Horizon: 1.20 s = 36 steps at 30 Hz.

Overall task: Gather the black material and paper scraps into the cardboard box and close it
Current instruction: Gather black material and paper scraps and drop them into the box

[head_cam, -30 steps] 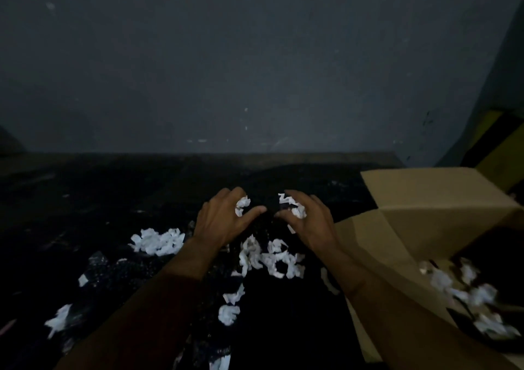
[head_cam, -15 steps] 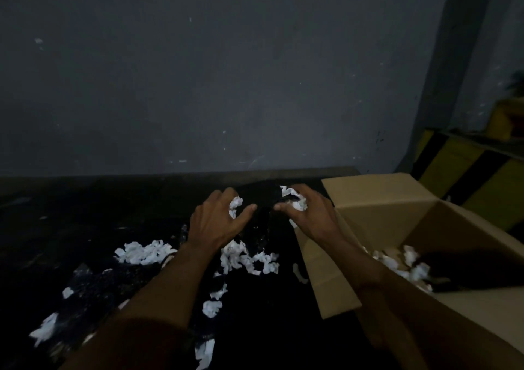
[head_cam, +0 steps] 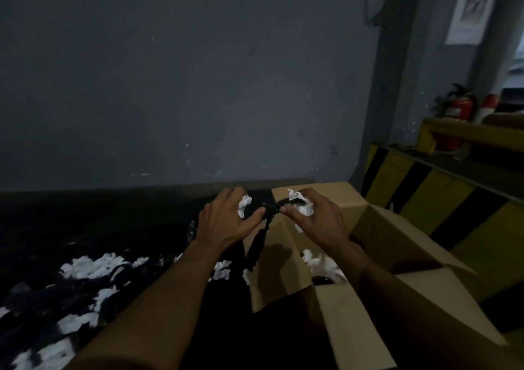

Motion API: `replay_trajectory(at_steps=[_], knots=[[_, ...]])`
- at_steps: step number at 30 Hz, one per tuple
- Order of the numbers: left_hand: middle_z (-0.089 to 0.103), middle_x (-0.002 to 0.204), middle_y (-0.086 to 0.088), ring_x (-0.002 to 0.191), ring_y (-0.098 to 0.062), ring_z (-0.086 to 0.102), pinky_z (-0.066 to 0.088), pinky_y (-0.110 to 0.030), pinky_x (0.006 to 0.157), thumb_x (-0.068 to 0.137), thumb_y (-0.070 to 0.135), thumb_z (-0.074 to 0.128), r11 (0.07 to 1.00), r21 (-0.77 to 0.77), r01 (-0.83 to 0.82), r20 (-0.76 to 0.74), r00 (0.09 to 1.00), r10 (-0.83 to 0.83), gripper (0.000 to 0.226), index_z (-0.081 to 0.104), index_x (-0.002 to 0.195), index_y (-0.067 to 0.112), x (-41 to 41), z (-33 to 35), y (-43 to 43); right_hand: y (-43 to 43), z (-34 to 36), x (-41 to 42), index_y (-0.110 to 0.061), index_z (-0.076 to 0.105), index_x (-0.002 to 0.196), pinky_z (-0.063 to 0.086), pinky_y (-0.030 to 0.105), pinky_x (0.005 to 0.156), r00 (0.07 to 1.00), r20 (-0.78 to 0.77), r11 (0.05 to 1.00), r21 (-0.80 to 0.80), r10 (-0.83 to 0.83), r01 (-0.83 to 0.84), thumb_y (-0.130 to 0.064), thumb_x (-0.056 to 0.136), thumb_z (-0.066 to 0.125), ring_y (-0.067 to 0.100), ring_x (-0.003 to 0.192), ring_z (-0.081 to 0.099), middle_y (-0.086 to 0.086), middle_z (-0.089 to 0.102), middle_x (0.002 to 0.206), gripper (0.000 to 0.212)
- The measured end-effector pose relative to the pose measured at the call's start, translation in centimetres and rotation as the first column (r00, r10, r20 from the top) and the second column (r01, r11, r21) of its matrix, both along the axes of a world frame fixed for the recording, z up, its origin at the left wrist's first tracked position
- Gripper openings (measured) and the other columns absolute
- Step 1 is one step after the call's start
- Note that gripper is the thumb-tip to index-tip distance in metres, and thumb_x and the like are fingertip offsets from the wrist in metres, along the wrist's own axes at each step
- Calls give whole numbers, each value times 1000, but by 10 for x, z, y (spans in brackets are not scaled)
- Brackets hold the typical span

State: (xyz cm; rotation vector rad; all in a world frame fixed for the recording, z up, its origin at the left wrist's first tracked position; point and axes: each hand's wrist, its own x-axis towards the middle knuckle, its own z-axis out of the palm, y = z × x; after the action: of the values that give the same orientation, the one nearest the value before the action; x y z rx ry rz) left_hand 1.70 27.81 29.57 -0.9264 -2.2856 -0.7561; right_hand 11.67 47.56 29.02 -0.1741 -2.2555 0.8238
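Cardboard catches what little light there is — the open cardboard box (head_cam: 377, 259) sits at the right with its flaps up, white paper scraps (head_cam: 320, 262) already lying inside. Both hands are raised together by the box's near-left flap. The left hand (head_cam: 226, 222) has its fingers curled around a crumpled white scrap, and the right hand (head_cam: 314, 216) grips another wad of white paper the same way. Between them stretches a strip of black material (head_cam: 259, 242), pinched at the top by both hands and dangling down against the flap. More white scraps (head_cam: 93, 266) lie scattered over the dark surface to the left — well apart from the box. A red fire extinguisher (head_cam: 459, 108) stands far off at the right.
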Motion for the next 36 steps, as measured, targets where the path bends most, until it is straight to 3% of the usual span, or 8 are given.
replay_trajectory(at_steps=[4,11,15,21,25,31,36], knots=[[52,85,4,74,-21,55,48,-32,61,77,71,45,999,18,35,-56,998,-34,45,46,85,27,7,0,74,64,6,18,-33,63,102,50,31,80,999,-32,1000,-12,-28,28,-66,77,64,8,95,61,-13,68,101,41],[52,86,5,76,-22,56,39,-29,59,76,68,44,998,55,35,-39,999,-33,43,46,86,26,36,-4,208,189,8,46,-36,61,98,49,27,77,999,-14,999,-9,-37,37,-60,79,66,6,93,61,-14,67,100,31],[54,91,4,79,-22,56,34,-27,60,78,63,48,999,37,-20,-7,1000,20,40,48,94,27,50,-11,254,240,-5,48,-33,60,99,52,32,78,999,30,999,-20,-25,25,-71,76,60,7,92,62,-14,67,99,45],[55,93,4,81,-23,58,51,-35,65,75,67,46,998,-7,-68,81,994,68,42,48,101,33,51,-33,280,275,-27,44,-36,55,108,53,37,83,996,91,997,-76,8,-1,-79,72,52,15,100,62,-10,66,110,56],[55,90,3,76,-23,57,45,-29,59,75,65,44,996,-16,-88,57,994,89,44,49,101,30,50,-44,284,281,-39,38,-35,54,117,53,38,84,990,141,998,-64,18,-9,-76,75,53,20,106,61,-3,66,118,59],[55,93,5,75,-16,56,29,-25,59,77,63,46,985,-116,-124,34,991,129,45,51,106,30,48,-56,289,282,-52,23,-34,55,111,53,37,82,984,168,995,-94,61,-46,-77,72,49,17,98,63,-6,68,107,58],[51,92,8,77,-16,56,34,-26,61,75,64,46,992,-106,-72,120,989,85,46,48,110,33,34,-74,294,285,-68,3,-37,52,108,51,36,82,969,240,995,-91,62,-41,-78,72,50,16,98,61,-8,66,107,54]])
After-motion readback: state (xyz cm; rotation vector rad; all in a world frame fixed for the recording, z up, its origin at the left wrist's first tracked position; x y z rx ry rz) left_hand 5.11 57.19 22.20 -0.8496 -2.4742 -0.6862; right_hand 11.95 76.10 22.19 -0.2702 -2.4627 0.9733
